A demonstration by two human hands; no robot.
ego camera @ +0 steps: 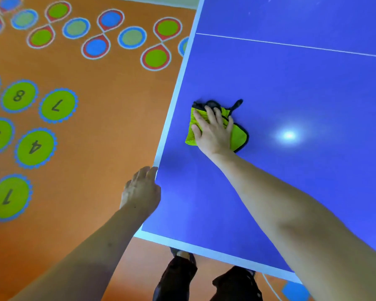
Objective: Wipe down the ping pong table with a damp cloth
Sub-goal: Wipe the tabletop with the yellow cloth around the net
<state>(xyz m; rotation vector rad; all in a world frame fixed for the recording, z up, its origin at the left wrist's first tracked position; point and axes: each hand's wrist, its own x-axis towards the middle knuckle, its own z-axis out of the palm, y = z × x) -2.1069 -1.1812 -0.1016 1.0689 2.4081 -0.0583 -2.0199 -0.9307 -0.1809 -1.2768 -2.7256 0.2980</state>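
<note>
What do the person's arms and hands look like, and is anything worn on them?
Both forearms are bare as far as the picture shows: no sleeve is visible. The left hand and the right hand wear no gloves, and no ring, watch or bracelet shows. Two small dark spots mark the left arm.

1. My right hand lies flat, fingers spread and straight, pressing down on the cloth, arm stretched out from the near right.
2. My left hand hangs left of the cloth, nearer me, fingers loose, tips by the table's side edge.
</note>
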